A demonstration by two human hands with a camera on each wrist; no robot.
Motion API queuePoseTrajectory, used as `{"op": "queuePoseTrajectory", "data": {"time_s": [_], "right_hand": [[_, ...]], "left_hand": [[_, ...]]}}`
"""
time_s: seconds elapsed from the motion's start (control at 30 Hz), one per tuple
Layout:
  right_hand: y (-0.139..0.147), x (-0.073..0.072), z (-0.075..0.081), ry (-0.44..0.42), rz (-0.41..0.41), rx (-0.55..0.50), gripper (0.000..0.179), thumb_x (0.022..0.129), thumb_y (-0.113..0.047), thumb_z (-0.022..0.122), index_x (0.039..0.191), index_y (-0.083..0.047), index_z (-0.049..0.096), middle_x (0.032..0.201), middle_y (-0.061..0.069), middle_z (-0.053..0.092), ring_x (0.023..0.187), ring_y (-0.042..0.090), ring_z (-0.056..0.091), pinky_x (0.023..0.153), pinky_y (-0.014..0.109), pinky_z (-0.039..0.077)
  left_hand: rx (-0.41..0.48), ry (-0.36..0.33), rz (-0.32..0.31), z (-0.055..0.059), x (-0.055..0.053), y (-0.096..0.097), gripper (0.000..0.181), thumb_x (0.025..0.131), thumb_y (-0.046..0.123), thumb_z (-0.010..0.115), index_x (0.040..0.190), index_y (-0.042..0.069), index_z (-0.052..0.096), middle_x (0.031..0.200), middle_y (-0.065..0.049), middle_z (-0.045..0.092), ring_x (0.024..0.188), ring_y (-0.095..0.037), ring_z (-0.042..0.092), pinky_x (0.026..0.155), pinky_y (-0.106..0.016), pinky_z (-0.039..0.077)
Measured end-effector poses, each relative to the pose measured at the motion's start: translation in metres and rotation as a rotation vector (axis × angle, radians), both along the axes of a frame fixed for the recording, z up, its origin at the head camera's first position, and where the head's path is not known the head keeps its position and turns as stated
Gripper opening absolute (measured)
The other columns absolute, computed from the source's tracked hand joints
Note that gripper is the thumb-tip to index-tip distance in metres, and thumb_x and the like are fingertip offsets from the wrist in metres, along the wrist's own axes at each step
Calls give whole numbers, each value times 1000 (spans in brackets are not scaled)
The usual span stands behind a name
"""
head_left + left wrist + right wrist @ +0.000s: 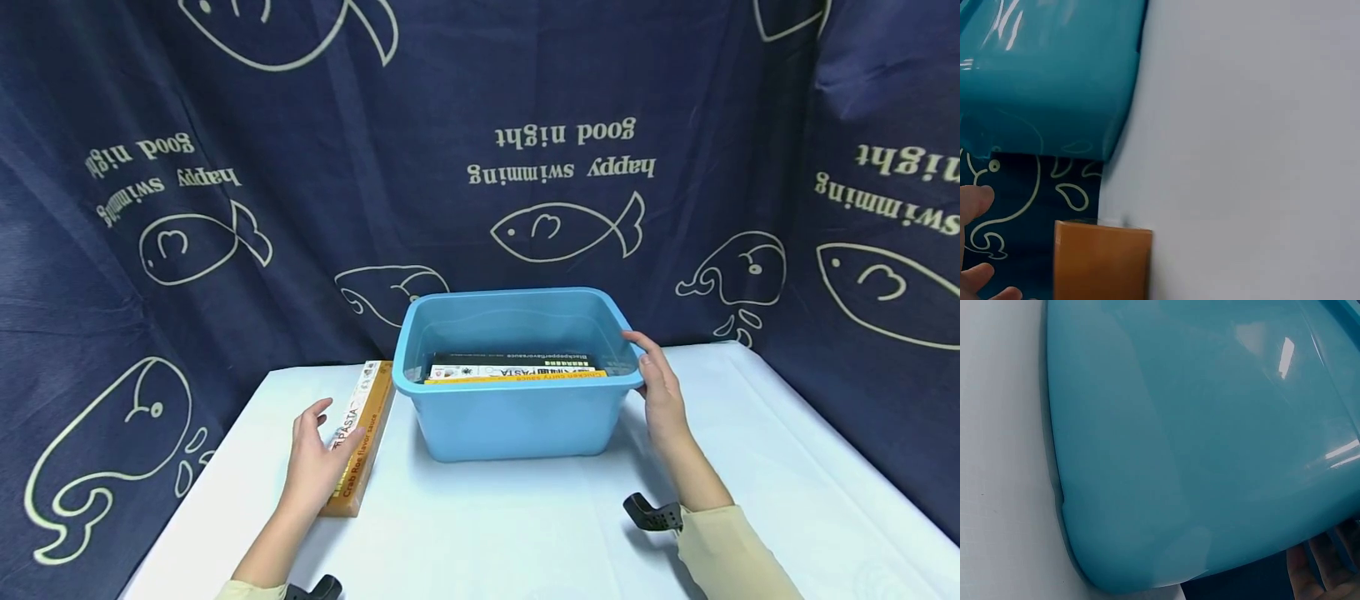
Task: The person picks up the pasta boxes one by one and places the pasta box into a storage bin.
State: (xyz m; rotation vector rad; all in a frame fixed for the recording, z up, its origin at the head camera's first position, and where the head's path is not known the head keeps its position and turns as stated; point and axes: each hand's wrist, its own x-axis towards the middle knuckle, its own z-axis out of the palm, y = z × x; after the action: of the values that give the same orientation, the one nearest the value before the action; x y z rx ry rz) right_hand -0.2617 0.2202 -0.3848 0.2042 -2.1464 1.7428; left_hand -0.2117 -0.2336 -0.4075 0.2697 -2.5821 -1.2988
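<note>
A light-blue plastic bin (517,425) stands on the table and also fills much of both wrist views. My right hand (663,408) holds its right rim, with the fingers (1329,562) just outside the wall. Inside the bin stand several flat food boxes: a dark black-pepper sauce one (517,360) and a yellow-edged chicken curry one (525,379) among them. Left of the bin lies a brown and white pasta box (363,446) labelled crab roe flavor sauce. Over its near part is my left hand (315,467), thumb and fingers spread, gripping nothing. Contact with the box is unclear.
The table (495,533) wears a white cover. Dark blue curtains (420,125) printed with fish and whales hang behind it and along its sides. Black wrist devices (652,512) sit below each hand.
</note>
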Motion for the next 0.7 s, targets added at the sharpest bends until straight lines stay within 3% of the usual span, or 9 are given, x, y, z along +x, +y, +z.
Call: {"op": "queuePoseTrajectory", "data": {"time_s": [0.37,0.7], "right_hand": [[0,-3,1,8,-4,1,53,106,-44,24,151,-21,40,164,4,29,148,34,30,116,67,25],[1,-2,-1,5,-9,-2,53,106,-45,25,151,-22,41,164,4,29,148,33,30,115,67,25]], "left_hand": [[-19,-67,10,-17,6,-6,93,89,36,73,156,4,18,154,-28,24,144,-45,29,112,-61,32],[-10,-149,-7,-23,10,-8,98,88,37,74,157,2,14,153,-30,23,140,-46,34,109,-60,37]]}}
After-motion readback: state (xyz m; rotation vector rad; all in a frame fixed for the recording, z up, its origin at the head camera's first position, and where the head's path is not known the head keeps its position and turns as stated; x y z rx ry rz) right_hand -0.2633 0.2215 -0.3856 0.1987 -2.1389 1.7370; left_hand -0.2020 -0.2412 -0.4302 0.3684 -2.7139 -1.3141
